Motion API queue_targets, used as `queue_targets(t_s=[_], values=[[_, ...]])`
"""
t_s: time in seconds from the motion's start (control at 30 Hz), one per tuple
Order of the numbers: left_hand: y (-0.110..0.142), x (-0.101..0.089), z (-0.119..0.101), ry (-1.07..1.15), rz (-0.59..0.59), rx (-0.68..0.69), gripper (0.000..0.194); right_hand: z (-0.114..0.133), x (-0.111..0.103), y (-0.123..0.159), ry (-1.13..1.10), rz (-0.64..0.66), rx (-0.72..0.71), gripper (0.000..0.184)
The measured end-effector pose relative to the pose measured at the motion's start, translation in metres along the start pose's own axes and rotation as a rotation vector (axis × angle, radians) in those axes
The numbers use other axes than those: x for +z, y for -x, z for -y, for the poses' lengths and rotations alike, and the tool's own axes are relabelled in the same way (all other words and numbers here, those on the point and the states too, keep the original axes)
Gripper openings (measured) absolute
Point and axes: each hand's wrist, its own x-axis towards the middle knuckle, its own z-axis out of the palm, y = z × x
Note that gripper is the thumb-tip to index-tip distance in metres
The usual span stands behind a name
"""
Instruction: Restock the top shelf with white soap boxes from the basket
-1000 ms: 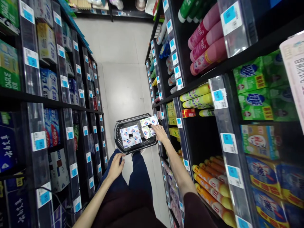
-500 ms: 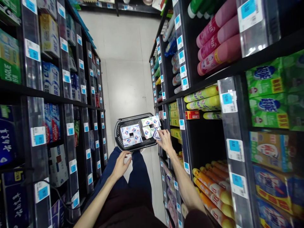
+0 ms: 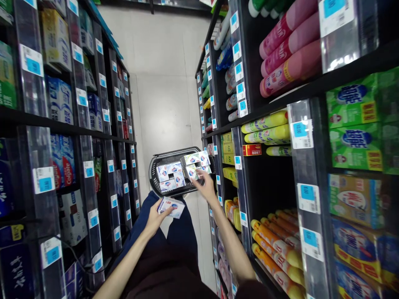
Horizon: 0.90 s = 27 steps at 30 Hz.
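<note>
In my left hand (image 3: 156, 216) is a white soap box (image 3: 172, 207) with a blue and red logo, held above my lap just in front of the basket. A dark shopping basket (image 3: 151, 174) stands on the floor ahead of my knees. Several similar soap boxes (image 3: 175, 167) lie in its left half. More boxes (image 3: 196, 158) are in the right half, some with green edges. My right hand (image 3: 205, 187) reaches over the near right rim, thumb and fingers bent around the corner of a green-edged soap box (image 3: 190, 171); the fingertips partly cover it.
Shelves rise close on both sides of a narrow aisle. Toothpaste boxes (image 3: 64, 160) fill the left; pink bottles (image 3: 289, 62), yellow spray cans (image 3: 264, 128), orange cans (image 3: 277, 249) and green packs (image 3: 355, 124) fill the right. Pale tiled floor (image 3: 165, 99) runs ahead.
A soap box is now in my left hand, which held nothing before. My right hand has moved left from the basket's right edge, where it held a small box, to another box inside.
</note>
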Motion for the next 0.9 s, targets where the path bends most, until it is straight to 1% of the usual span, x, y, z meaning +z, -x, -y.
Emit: queue_targets(t_s=[0.03,0.07,0.1,0.13,0.2,0.3,0.4,0.47,0.53,0.63,0.7,0.77,0.8,0.9], values=[[0.002,-0.007,0.001,0.008,-0.014,-0.014,0.05,-0.015,-0.008,-0.019,0.11,-0.123,0.108,0.056],[0.003,-0.013,0.002,0.006,-0.034,-0.02,0.049,-0.031,-0.014,-0.037,0.226,-0.205,0.207,0.061],[0.005,-0.018,0.002,-0.004,-0.056,-0.023,0.049,-0.045,-0.017,-0.053,0.325,-0.238,0.289,0.068],[0.006,-0.023,0.003,-0.018,-0.078,-0.026,0.051,-0.057,-0.019,-0.066,0.391,-0.231,0.352,0.075],[0.009,-0.029,0.003,-0.045,-0.116,-0.036,0.055,-0.074,-0.015,-0.085,0.43,-0.173,0.421,0.082],[0.013,-0.033,0.003,-0.07,-0.148,-0.042,0.056,-0.084,-0.002,-0.097,0.405,-0.137,0.442,0.081],[0.017,-0.032,0.005,-0.065,-0.142,-0.037,0.053,-0.085,0.007,-0.101,0.358,-0.153,0.478,0.069],[0.018,-0.031,0.008,-0.056,-0.127,-0.033,0.052,-0.084,0.006,-0.102,0.304,-0.185,0.511,0.06],[0.02,-0.03,0.011,-0.044,-0.111,-0.021,0.053,-0.082,0.001,-0.099,0.226,-0.234,0.544,0.055],[0.025,-0.028,0.009,-0.046,-0.082,0.003,0.052,-0.069,-0.012,-0.082,0.048,-0.319,0.594,0.051],[0.03,-0.026,0.0,-0.077,-0.076,0.015,0.054,-0.049,-0.021,-0.059,-0.119,-0.348,0.596,0.05],[0.035,-0.023,-0.015,-0.129,-0.064,0.046,0.056,-0.021,-0.027,-0.026,-0.29,-0.348,0.552,0.051],[0.038,-0.023,-0.025,-0.156,-0.039,0.076,0.057,-0.004,-0.029,-0.007,-0.355,-0.348,0.518,0.053],[0.05,-0.021,-0.059,-0.236,0.127,0.227,0.05,0.049,-0.032,0.056,-0.568,-0.319,0.381,0.059]])
